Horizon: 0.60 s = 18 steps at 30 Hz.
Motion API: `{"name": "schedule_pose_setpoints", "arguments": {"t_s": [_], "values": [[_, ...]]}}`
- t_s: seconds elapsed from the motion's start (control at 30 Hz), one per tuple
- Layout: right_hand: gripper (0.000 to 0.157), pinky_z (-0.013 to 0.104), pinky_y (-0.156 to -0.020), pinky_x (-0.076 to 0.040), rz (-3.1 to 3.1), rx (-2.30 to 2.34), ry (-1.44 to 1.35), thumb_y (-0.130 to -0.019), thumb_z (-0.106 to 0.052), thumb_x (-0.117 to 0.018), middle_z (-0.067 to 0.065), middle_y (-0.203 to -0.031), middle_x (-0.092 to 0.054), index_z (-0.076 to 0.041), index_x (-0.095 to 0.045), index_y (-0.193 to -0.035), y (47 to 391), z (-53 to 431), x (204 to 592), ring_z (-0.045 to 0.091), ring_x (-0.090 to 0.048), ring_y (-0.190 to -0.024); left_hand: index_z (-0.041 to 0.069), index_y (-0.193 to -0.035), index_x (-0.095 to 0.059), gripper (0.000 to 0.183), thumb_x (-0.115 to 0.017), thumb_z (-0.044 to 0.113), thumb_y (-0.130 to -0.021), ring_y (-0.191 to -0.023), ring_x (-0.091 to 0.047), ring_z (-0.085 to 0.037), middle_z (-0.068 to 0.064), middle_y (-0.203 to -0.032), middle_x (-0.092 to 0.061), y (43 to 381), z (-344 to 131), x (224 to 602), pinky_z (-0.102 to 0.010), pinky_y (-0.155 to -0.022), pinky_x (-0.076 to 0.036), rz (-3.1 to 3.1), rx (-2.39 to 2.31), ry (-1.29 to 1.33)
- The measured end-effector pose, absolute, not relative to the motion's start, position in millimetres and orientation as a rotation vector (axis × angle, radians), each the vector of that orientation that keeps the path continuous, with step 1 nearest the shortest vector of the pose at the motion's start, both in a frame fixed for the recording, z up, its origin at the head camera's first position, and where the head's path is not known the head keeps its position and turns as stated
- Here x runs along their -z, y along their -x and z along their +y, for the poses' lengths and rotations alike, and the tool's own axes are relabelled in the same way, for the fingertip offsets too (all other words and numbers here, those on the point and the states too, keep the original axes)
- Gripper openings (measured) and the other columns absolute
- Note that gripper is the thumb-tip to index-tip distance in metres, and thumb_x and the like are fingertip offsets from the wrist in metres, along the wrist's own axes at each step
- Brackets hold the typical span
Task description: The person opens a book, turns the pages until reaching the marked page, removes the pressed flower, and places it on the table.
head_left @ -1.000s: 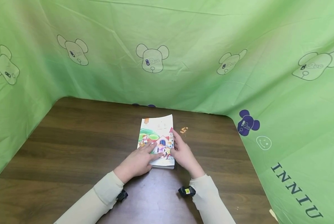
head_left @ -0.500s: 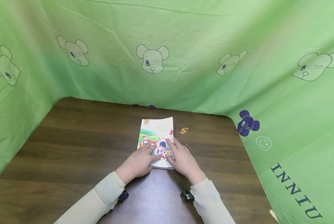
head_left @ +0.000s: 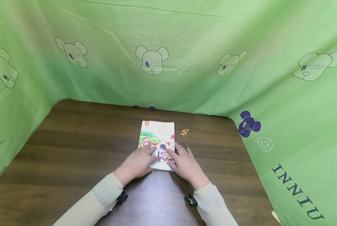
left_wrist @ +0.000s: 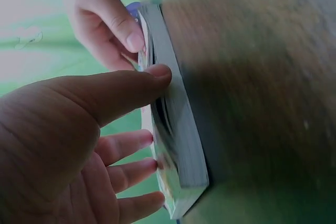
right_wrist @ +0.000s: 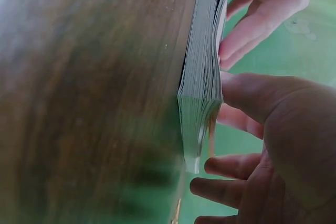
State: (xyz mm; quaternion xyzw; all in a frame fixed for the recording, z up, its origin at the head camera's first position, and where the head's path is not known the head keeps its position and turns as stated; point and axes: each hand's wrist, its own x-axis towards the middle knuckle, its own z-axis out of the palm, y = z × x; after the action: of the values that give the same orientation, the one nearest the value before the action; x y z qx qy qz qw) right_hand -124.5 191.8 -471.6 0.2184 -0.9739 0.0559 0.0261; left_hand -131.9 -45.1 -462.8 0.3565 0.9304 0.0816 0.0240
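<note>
A closed paperback book (head_left: 159, 128) with a colourful illustrated cover lies flat on the table. My left hand (head_left: 136, 162) rests on the lower left of the cover with spread, fairly straight fingers. Across the lower right lies my right hand (head_left: 187, 164), some fingertips on the cover and others past the right edge. In the left wrist view, the left thumb touches the near edge of the book (left_wrist: 184, 140), where a gap shows between the upper pages. The right wrist view shows the page edges of the book (right_wrist: 202, 72), with the right thumb against the top corner.
A small orange flower-like sprig (head_left: 185, 132) with thin stems lies right of the book, close to the right fingers. The brown wooden table (head_left: 81, 141) is bordered at the back and sides by a green printed cloth (head_left: 185, 84).
My right hand has shifted from the book's right edge onto the cover. The book's raised far right corner has come down. My left hand has stayed nearly in place.
</note>
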Motion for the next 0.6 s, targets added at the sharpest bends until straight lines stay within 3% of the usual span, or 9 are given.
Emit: {"name": "schedule_pose_setpoints", "arguments": {"t_s": [0.23,0.6], "values": [[0.045,0.068,-0.112,-0.035,-2.978,-0.111,-0.746,-0.099,-0.036,-0.067,0.020,-0.155,-0.048,-0.017,-0.064,-0.140,122.6,194.2,469.2,0.042,-0.051,-0.137,0.024,-0.135,-0.069,0.044,-0.075,0.037,-0.094,-0.145,-0.046,-0.034,-0.008,-0.152,-0.054,133.2,-58.3,460.8,-0.056,-0.116,-0.038,2.895,-0.223,-1.061],[0.041,0.063,-0.116,-0.034,-2.862,-0.090,-0.970,-0.098,-0.032,-0.069,0.014,-0.146,-0.059,-0.013,-0.067,-0.135,125.0,204.6,467.6,0.037,-0.052,-0.138,0.023,-0.134,-0.069,0.037,-0.069,0.031,-0.098,-0.144,-0.047,-0.031,-0.006,-0.151,-0.055,131.2,-85.4,468.6,-0.059,-0.114,-0.039,2.875,-0.275,-1.174]]}}
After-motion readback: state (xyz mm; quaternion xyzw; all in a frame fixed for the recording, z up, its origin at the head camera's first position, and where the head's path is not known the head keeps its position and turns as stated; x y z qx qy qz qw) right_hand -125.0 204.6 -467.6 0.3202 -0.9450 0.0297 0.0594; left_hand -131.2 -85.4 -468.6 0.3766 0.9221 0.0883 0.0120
